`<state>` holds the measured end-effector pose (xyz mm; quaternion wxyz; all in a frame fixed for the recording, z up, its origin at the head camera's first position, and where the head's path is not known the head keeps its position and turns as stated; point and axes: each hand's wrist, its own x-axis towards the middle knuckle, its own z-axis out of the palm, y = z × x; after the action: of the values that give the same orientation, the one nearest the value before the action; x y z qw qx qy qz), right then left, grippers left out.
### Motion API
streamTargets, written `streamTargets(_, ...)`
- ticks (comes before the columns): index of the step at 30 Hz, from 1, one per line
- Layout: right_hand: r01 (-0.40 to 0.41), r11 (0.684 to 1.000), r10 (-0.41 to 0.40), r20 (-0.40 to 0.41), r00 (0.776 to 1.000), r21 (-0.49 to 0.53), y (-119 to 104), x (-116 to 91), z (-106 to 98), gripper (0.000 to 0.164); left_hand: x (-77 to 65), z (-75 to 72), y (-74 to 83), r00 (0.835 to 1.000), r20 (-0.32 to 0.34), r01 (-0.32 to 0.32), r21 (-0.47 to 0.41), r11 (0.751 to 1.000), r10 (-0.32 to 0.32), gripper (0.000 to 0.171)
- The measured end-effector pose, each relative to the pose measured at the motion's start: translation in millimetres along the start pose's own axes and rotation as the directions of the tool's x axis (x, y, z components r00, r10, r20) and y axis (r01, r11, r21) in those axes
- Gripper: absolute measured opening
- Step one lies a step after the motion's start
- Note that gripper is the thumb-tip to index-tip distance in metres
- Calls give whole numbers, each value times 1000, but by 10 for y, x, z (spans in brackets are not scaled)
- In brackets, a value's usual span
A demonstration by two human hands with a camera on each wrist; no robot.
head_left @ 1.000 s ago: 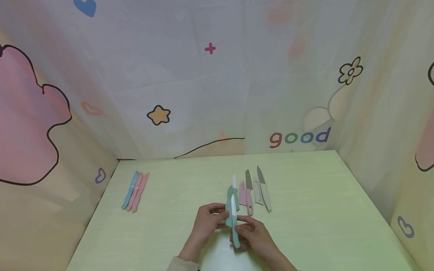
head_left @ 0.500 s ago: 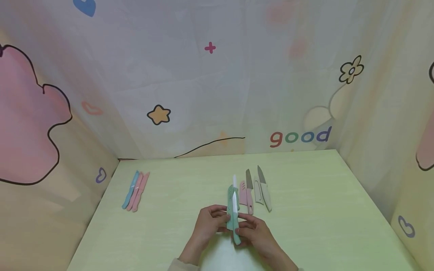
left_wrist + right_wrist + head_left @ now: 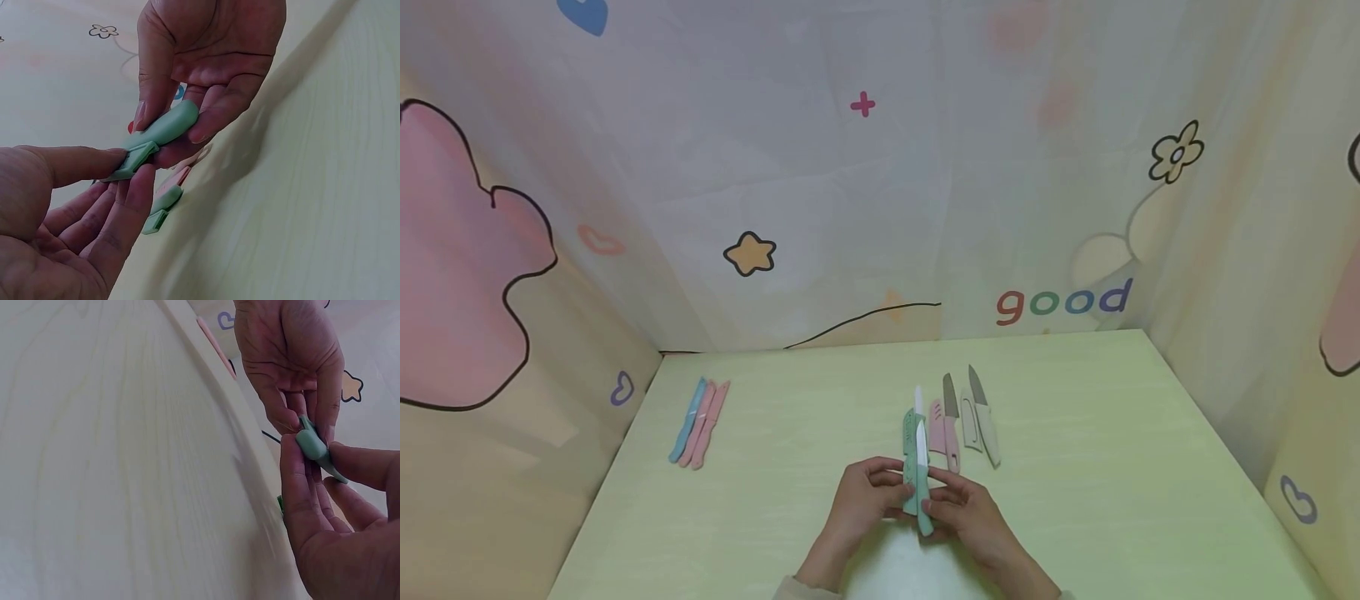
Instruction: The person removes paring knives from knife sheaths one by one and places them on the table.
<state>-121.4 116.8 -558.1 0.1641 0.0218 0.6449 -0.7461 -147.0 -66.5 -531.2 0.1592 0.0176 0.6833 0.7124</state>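
Note:
In the head view my left hand (image 3: 867,504) pinches a green blade sheath (image 3: 911,498) between thumb and fingers. Right beside it, my right hand (image 3: 972,518) grips the green handle of a white-bladed paring knife (image 3: 923,479), blade pointing away from me. Knife and sheath lie side by side above the table; the blade is outside the sheath. From the left wrist, the rounded handle (image 3: 170,122) sits against the sheath's end (image 3: 139,159). The right wrist view shows the handle's butt end (image 3: 312,445) between the fingers; the blade is hidden there.
Just beyond the hands lie another green sheath (image 3: 909,427) and a white-bladed knife (image 3: 918,402). To their right are a pink sheath (image 3: 936,429), pink knife (image 3: 951,429), grey-white sheath (image 3: 971,423) and knife (image 3: 988,429). One blue knife (image 3: 686,429) and two pink ones (image 3: 711,425) lie far left.
The held knife has shifted slightly forward, away from me, while the sheath has come slightly nearer. Both hands keep their hold; the things on the table have not moved.

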Motion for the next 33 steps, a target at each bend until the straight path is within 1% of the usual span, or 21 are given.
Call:
streamTargets(3, 4, 1000, -4, 2, 1000, 3, -9, 3, 8, 55, -31, 7, 51, 1000, 2, 6, 22, 1000, -6, 33)
streamTargets(7, 9, 1000, -9, 7, 1000, 4, -10, 22, 11, 54, 51, -29, -113, 1000, 6, 5, 18, 1000, -5, 34)
streamTargets(9, 11, 1000, -11, 12, 1000, 3, -15, 30, 20, 54, 71, -45, -166, 1000, 10, 0, 8, 1000, 0, 34)
streamTargets(17, 38, 999, -38, 40, 998, -7, -39, 72, 96, 55, 88, -96, -195, 1000, -18, -11, 22, 1000, 11, 35)
streamTargets(20, 50, 998, -49, 28, 998, -35, -42, 95, 118, 55, 103, -127, -203, 999, -24, -21, 18, 1000, 22, 36)
streamTargets(25, 84, 994, -83, 5, 997, -76, -35, 162, 161, 53, 128, -193, -221, 999, -40, -12, 28, 1000, 13, 36)
streamTargets(29, 102, 991, -104, -24, 994, -92, -57, 206, 211, 49, 126, -234, -199, 999, -54, -2, 25, 1000, 3, 38)
streamTargets(33, 108, 987, -115, -61, 991, -119, -87, 245, 264, 46, 128, -264, -186, 998, -63, -8, 16, 1000, 9, 38)
